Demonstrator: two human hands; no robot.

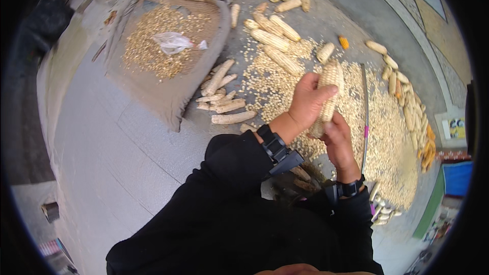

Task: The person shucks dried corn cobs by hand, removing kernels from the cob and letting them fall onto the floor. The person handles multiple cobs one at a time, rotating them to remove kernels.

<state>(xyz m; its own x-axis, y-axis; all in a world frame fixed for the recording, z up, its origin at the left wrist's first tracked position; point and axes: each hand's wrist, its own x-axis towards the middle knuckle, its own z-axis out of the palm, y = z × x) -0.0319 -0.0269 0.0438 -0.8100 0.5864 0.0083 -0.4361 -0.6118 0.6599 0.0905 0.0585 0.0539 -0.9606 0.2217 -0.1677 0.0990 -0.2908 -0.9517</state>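
Note:
Between my two hands is an ear of pale corn (329,97), held upright in the view with rows of kernels on it. My left hand (310,97) grips its middle, the thumb lying across the kernels. Around its lower end are the fingers of my right hand (338,139), slightly blurred. Below the ear spreads a wide layer of loose corn kernels (386,137) on the concrete floor. Several whole ears (270,40) lie beyond my hands, and bare corn cobs (233,117) are piled to the left of my left wrist.
A woven sack (164,99) with darker kernels and a clear plastic bag (174,43) lies at the upper left. A thin metal rod (365,122) rests across the kernels. More ears (410,110) are heaped along the right edge, near orange ears (428,151).

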